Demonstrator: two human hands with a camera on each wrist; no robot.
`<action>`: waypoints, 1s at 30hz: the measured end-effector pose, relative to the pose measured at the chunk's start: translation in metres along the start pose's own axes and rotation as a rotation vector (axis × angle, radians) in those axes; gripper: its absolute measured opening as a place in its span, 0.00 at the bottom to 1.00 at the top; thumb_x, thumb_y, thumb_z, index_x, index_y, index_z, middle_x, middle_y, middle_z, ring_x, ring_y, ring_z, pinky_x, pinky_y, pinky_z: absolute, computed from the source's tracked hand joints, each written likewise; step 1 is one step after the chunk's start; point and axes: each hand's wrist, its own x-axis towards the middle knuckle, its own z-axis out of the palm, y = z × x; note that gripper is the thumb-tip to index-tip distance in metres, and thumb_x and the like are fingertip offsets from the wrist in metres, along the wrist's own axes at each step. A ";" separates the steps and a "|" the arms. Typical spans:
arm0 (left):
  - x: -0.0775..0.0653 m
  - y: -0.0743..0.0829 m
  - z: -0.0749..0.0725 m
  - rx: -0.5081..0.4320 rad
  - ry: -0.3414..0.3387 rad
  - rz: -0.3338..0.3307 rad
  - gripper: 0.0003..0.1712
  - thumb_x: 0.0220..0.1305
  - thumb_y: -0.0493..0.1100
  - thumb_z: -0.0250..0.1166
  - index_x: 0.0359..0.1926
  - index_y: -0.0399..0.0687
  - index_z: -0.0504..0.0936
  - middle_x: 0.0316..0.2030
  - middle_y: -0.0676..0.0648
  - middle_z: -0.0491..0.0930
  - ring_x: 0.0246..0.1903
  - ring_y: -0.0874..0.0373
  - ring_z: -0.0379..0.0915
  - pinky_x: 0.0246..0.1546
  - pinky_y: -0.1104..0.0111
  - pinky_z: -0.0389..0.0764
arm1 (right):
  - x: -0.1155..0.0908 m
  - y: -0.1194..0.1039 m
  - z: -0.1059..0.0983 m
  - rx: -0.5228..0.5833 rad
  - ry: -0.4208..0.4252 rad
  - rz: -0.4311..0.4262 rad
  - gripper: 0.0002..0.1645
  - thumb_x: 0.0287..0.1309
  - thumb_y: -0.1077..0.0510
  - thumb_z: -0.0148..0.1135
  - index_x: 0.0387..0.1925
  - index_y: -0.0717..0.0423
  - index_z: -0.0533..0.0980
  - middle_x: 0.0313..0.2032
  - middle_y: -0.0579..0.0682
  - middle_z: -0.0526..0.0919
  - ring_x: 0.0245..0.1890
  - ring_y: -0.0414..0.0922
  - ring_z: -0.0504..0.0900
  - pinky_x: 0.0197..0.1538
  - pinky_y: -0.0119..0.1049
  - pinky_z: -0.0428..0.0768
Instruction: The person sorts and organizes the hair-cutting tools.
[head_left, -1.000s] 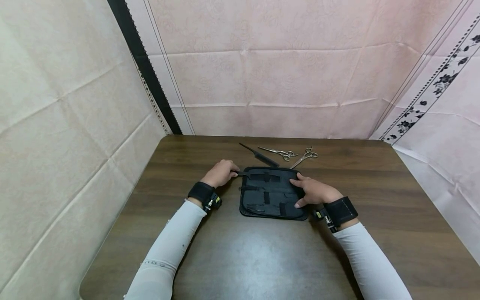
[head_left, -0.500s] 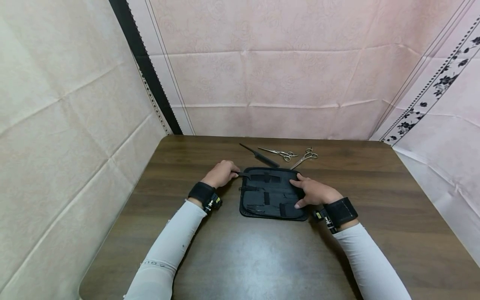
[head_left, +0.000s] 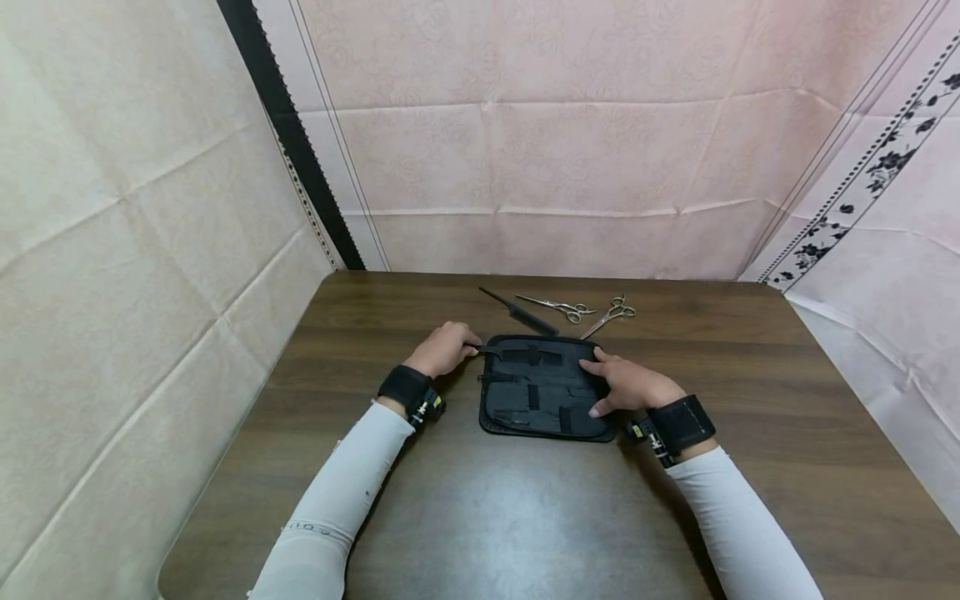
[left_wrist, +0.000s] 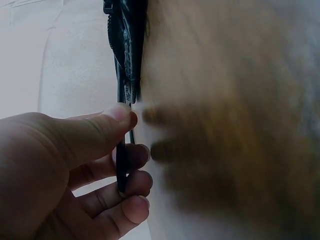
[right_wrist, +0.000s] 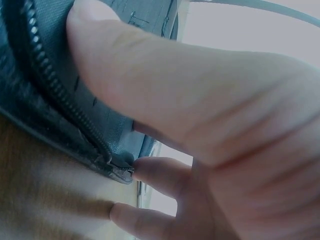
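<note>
A black zip case (head_left: pixel 547 387) lies spread flat on the table, its inner straps and pockets facing up. My left hand (head_left: pixel 442 348) is at its far left corner, thumb and fingers pinching a slim, stiff black piece (left_wrist: pixel 121 165). This piece reaches into the case at the upper left strap; its exact kind cannot be made out. My right hand (head_left: pixel 633 383) rests on the case's right edge, thumb (right_wrist: pixel 100 55) on the inner face and other fingers along the zipper edge (right_wrist: pixel 120 172). Some of the right fingers are hidden.
Behind the case lie a black tail comb (head_left: pixel 525 313) and two pairs of silver scissors, the left pair (head_left: pixel 562 307) and the right pair (head_left: pixel 611 313). The right pair's tips touch or nearly touch the case. The wooden table (head_left: pixel 480 517) meets hanging cloth (head_left: pixel 562 167) at the back.
Hardly anything differs. The left hand has shifted very slightly toward the case with the slim black piece; the right hand and the case stay in place.
</note>
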 end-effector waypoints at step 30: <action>0.004 0.003 0.006 0.012 -0.001 0.014 0.14 0.74 0.39 0.65 0.56 0.44 0.88 0.54 0.44 0.87 0.56 0.51 0.83 0.57 0.60 0.83 | 0.002 0.001 -0.001 0.000 -0.008 0.003 0.56 0.57 0.49 0.78 0.79 0.59 0.59 0.80 0.72 0.46 0.78 0.73 0.50 0.74 0.68 0.61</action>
